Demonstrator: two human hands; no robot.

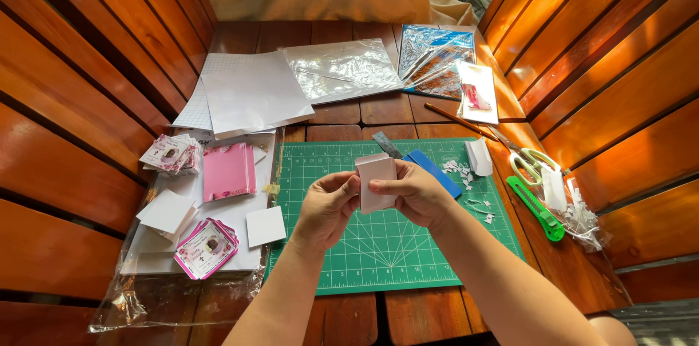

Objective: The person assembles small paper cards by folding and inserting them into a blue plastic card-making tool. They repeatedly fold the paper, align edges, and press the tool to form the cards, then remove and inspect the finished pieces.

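1. The left hand (329,204) and right hand (413,193) are holding a white card (375,180) above the green mat (393,244).
2. Both hands' fingers are pinching the card's edges.
3. A green cutter (535,208) is lying right of the mat, pink cards (206,248) left.

Bright warm sunlight, sharp, edge-warped

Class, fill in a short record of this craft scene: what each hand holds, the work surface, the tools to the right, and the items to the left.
Left hand: grips small white folded card
Right hand: grips the same card
Surface: green cutting mat on wooden table
Right: green-handled scissors, green utility knife
Left: pink card, white paper sheets
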